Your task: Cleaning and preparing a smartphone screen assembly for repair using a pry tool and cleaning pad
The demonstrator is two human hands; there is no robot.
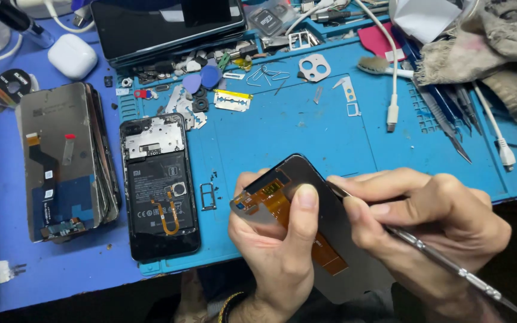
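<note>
While the left hand (276, 251) grips the screen panel (306, 221) just right of the opened phone (160, 185), back up with its orange flex showing, the panel's long axis runs toward the upper left; the right hand (426, 233), touching its right edge, pinches a metal spudger (450, 266).

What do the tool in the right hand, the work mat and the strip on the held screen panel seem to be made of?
Tool: likely steel; thin, silvery, with bright glints. Work mat: probably silicone or rubber; matte blue, with moulded compartments. Strip on the screen panel: seems a thin plastic film; glossy orange, lying flat. The left hand holds the panel.
</note>
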